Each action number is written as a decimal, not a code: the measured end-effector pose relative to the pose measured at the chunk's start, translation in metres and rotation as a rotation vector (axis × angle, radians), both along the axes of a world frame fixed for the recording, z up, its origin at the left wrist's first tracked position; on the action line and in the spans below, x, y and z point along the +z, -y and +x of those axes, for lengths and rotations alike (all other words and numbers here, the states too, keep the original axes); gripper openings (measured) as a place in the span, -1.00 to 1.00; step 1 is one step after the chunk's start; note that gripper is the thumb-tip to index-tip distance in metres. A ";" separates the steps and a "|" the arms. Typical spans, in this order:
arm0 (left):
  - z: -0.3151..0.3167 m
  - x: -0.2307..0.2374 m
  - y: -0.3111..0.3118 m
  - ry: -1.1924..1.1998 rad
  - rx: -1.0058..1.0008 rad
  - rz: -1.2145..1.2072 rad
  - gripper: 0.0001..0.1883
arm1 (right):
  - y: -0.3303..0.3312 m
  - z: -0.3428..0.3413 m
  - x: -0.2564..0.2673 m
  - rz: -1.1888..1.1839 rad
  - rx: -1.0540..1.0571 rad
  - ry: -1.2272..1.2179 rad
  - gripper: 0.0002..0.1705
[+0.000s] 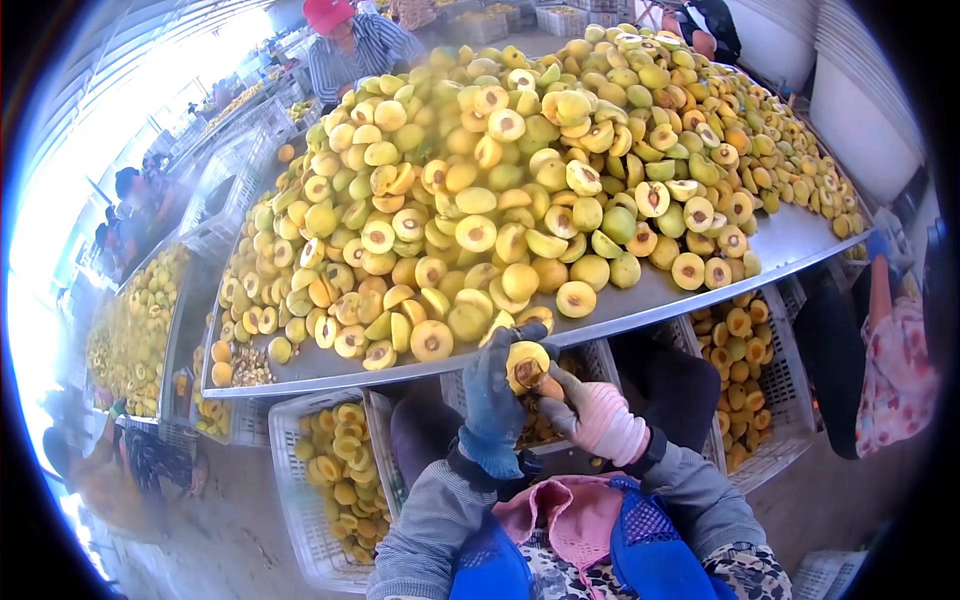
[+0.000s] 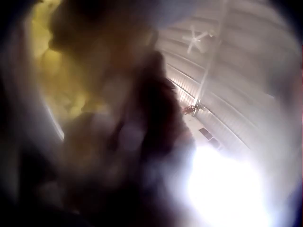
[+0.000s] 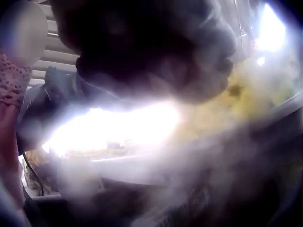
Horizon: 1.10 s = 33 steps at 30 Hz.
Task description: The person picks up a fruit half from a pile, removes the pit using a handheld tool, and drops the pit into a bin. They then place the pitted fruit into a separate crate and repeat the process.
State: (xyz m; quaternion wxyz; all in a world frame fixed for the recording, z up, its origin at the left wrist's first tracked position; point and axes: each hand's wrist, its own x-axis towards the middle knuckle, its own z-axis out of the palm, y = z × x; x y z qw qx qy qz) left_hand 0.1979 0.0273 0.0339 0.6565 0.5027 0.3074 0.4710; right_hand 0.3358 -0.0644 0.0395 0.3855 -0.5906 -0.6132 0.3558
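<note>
In the head view, the left hand (image 1: 492, 400), in a blue-grey glove, grips a halved yellow fruit (image 1: 526, 362) with its brown centre facing up. Dark fingertips show above the fruit. Close against its lower right side is the right hand (image 1: 600, 415), in a white and pink striped glove, thumb and fingers bent round a small orange-brown item (image 1: 549, 387); what it is cannot be told. Both hands are just off the near edge of a metal table (image 1: 600, 330) heaped with halved fruit (image 1: 475, 233). Both wrist views are dark and blurred, hiding the finger contacts.
Below the table stand a crate of fruit halves (image 1: 283, 470) on the left and another (image 1: 790, 440) on the right. Loose pits (image 1: 252, 366) lie at the table's left corner. A person in a striped shirt (image 1: 345, 70) is across the table; another in floral clothing (image 1: 900, 370) is at right.
</note>
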 end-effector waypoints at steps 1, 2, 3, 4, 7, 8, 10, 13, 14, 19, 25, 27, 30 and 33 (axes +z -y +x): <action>0.000 0.005 0.001 0.041 -0.042 0.004 -0.65 | 0.002 -0.001 0.004 -0.025 0.032 -0.150 -0.40; 0.000 0.014 0.002 0.082 -0.085 0.008 -0.65 | 0.003 -0.001 0.003 -0.046 0.046 -0.194 -0.42; 0.000 0.019 0.002 0.123 -0.127 0.011 -0.66 | 0.004 0.000 0.003 -0.067 0.061 -0.237 -0.44; 0.000 0.019 0.001 0.064 -0.134 -0.009 -0.65 | 0.005 0.001 0.003 -0.088 0.076 -0.280 -0.45; -0.001 0.021 -0.001 -0.038 -0.204 -0.067 -0.64 | 0.001 0.006 -0.010 0.048 0.042 0.150 -0.51; -0.002 0.025 -0.001 -0.019 -0.255 -0.087 -0.66 | 0.004 0.005 -0.006 -0.146 0.084 -0.151 -0.48; -0.011 0.033 -0.003 0.159 -0.466 -0.261 -0.69 | 0.010 0.006 -0.011 -0.470 0.232 -0.630 -0.44; -0.020 0.019 0.010 0.303 -0.226 -0.069 -0.68 | 0.012 0.011 -0.043 -0.721 0.403 -0.906 -0.41; -0.028 0.007 0.008 0.338 -0.088 -0.164 -0.69 | 0.013 0.009 -0.047 -0.655 0.415 -0.879 -0.43; -0.205 -0.061 -0.025 -1.183 0.589 0.440 -0.58 | 0.003 0.029 -0.067 -0.591 0.212 0.636 -0.42; -0.100 -0.036 -0.076 -1.242 0.393 0.818 -0.32 | 0.002 0.031 -0.085 -0.486 0.123 0.566 -0.45; -0.046 -0.027 -0.101 -1.425 0.067 0.580 -0.24 | 0.004 0.027 -0.091 -0.465 0.138 0.551 -0.44; -0.015 -0.036 -0.131 -1.719 -0.122 0.468 -0.24 | 0.007 0.027 -0.099 -0.406 0.143 0.505 -0.43; -0.028 -0.030 -0.131 -1.441 -0.074 0.489 -0.30 | 0.004 0.028 -0.086 -0.428 0.112 0.438 -0.42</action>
